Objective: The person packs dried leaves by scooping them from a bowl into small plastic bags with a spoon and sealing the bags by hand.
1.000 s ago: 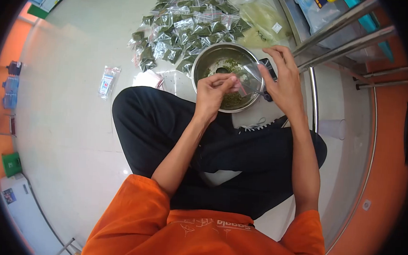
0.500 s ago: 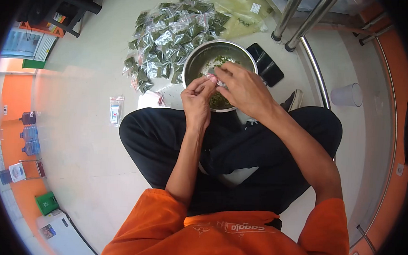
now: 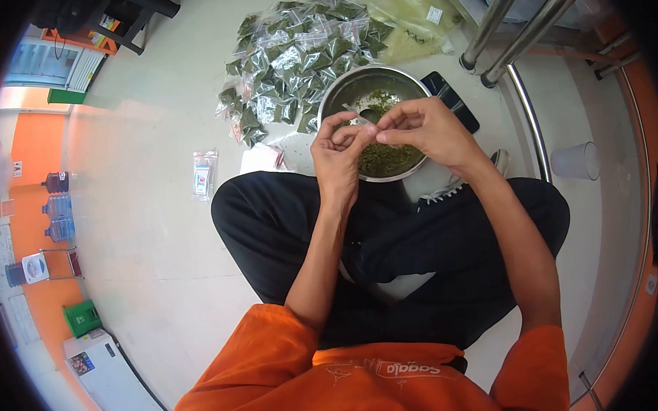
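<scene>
Where the left hand [image 3: 337, 158] and the right hand [image 3: 435, 137] meet: a small clear bag [image 3: 358, 116] is held over the metal bowl [image 3: 341, 96], probably so that anything dropped is caught inside.
Left hand: the bag is pinched between thumb and fingers, apparently to be steadied.
Right hand: thumb and fingertips are pressed together at the bag's edge, which seems to be pinched too; the contact is partly hidden.
Metal bowl: it is set on the floor [image 3: 144, 234] just before the crossed legs [image 3: 278, 203], where it can be reached by 2 hands; shredded greens [image 3: 386, 160] and a dark spoon [image 3: 370, 115] are contained in it.
Filled bags [image 3: 291, 64]: they are heaped beyond the bowl and to its left, seemingly out of the forearms' way.
Flat packets [image 3: 261, 158]: they are laid near the left knee, presumably for easy reach.
Black object [image 3: 451, 101]: it is placed just right of the bowl.
</scene>
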A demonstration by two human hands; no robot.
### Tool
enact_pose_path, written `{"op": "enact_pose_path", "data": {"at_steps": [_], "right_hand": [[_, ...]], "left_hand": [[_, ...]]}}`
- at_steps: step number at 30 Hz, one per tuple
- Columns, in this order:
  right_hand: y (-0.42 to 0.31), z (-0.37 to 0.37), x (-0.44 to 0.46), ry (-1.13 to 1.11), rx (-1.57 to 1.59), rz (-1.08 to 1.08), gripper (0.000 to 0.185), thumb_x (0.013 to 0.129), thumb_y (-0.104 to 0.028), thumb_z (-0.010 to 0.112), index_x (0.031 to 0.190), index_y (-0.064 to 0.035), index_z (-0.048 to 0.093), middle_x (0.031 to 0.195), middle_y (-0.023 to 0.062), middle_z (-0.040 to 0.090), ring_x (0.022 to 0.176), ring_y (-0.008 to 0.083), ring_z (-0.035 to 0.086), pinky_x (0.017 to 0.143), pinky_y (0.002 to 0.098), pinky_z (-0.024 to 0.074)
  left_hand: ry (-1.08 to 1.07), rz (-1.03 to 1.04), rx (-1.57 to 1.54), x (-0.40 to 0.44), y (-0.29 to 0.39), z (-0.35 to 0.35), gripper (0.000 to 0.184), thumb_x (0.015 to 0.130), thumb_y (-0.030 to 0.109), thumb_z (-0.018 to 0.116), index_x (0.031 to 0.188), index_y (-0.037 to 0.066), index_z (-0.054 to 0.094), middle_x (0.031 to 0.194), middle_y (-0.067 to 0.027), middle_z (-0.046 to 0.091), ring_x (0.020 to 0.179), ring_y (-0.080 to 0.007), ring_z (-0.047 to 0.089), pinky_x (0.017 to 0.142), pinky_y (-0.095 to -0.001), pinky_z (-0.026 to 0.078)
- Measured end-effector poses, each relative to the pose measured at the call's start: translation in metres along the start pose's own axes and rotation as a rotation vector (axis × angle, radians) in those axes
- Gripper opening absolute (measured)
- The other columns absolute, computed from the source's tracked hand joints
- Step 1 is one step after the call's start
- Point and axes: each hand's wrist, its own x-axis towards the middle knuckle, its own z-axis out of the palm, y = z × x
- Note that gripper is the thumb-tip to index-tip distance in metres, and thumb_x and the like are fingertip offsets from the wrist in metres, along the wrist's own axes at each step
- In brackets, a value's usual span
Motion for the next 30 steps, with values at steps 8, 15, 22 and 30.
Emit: {"op": "enact_pose_path", "data": {"at_steps": [8, 15, 22, 30], "right_hand": [[0.001, 0.015, -0.001, 0.165, -0.454, -0.170, 0.017, 0.089, -0.008, 0.067, 0.096, 0.0072, 0.071, 0.081, 0.0167, 0.070, 0.073, 0.0256, 0.069, 0.069, 0.0364, 0.0519], [0.010, 0.022, 0.000, 0.253, -0.632, -0.420, 0.014, 0.090, -0.006, 0.063, 0.087, 0.0066, 0.069, 0.080, 0.0190, 0.066, 0.070, 0.0340, 0.067, 0.067, 0.0424, 0.0514], [0.003, 0.016, -0.002, 0.192, -0.381, -0.109, 0.016, 0.091, -0.008, 0.063, 0.085, 0.0057, 0.068, 0.079, 0.0180, 0.067, 0.070, 0.0323, 0.068, 0.066, 0.0415, 0.0522], [0.015, 0.020, 0.000, 0.201, -0.733, -0.280, 0.012, 0.090, -0.006, 0.058, 0.084, 0.0043, 0.061, 0.083, 0.0209, 0.064, 0.079, 0.0392, 0.065, 0.074, 0.0483, 0.0511]], "left_hand": [[-0.038, 0.046, 0.181, 0.001, -0.003, 0.005, 0.031, 0.093, 0.006, 0.072, 0.118, -0.003, 0.056, 0.091, -0.0105, 0.071, 0.082, -0.0138, 0.067, 0.079, -0.0269, 0.054], [-0.096, 0.039, 0.263, 0.002, -0.008, 0.004, 0.018, 0.102, 0.015, 0.061, 0.097, -0.002, 0.063, 0.088, -0.0050, 0.068, 0.080, -0.0101, 0.064, 0.077, -0.0255, 0.053], [-0.204, 0.109, 0.539, 0.005, -0.013, 0.005, 0.030, 0.107, 0.019, 0.051, 0.090, -0.004, 0.063, 0.074, -0.0060, 0.066, 0.069, -0.0093, 0.062, 0.066, -0.0258, 0.049], [-0.202, 0.227, 0.919, 0.004, -0.013, 0.000, 0.032, 0.104, 0.017, 0.052, 0.082, -0.005, 0.060, 0.060, -0.0064, 0.055, 0.059, -0.0086, 0.048, 0.055, -0.0297, 0.041]]}}
